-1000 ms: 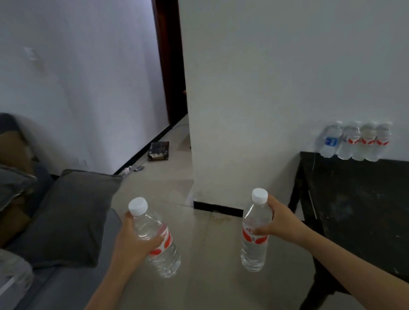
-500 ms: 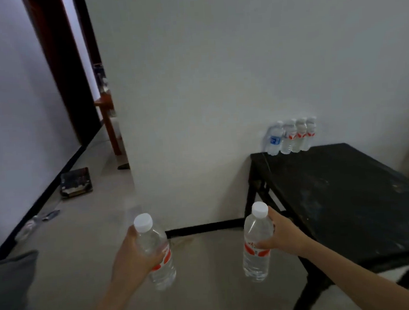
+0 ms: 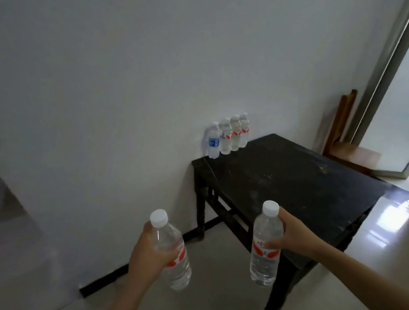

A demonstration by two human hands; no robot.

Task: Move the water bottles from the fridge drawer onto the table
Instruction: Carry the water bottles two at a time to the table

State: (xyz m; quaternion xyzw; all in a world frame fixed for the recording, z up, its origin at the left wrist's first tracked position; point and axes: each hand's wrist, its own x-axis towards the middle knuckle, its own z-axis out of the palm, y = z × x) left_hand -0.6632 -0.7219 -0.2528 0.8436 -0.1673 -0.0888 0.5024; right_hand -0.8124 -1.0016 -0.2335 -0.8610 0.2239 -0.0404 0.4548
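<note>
While left hand point(image 3: 146, 254) grips bottle point(image 3: 180, 274), right hand point(image 3: 296, 235) second bottle point(image 3: 264, 265) | table bottles point(image 3: 226, 138): seemingly four

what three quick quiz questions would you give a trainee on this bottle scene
1. True or false: the left hand grips the left bottle and the right hand grips the right bottle.
2. How many bottles stand in the row on the table? A two, B four, C six.
3. Fill in: the row's leftmost bottle has a ___ label.
Key: 1 true; 2 B; 3 blue.
</note>
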